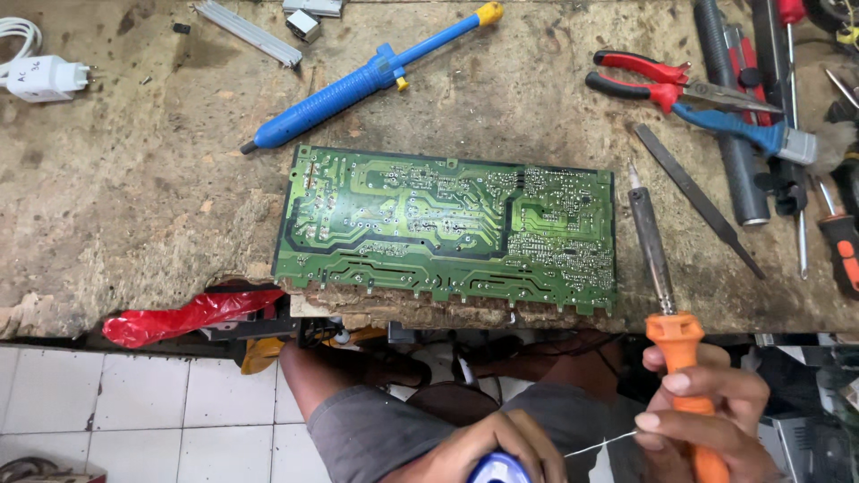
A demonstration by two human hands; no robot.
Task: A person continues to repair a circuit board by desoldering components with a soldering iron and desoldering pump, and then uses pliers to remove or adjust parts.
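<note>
Right hand (707, 411) has a closed grip on the orange soldering iron (667, 295), tip just beside the green circuit board (447, 224) at the counter's (134, 179) crumbling front edge. Left hand (474, 452) clasps a blue solder spool (498, 469), wire (599, 444) stretched between. White charger (40, 76) far left; bare counter between.

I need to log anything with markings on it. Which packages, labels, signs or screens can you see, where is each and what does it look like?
White charger plug: top left of the bench, blocky, with a small handwritten mark on its face and a white cable.
Red plastic bag: under the bench's front edge at left, crumpled, no label visible.
No screens or signs in view.
</note>
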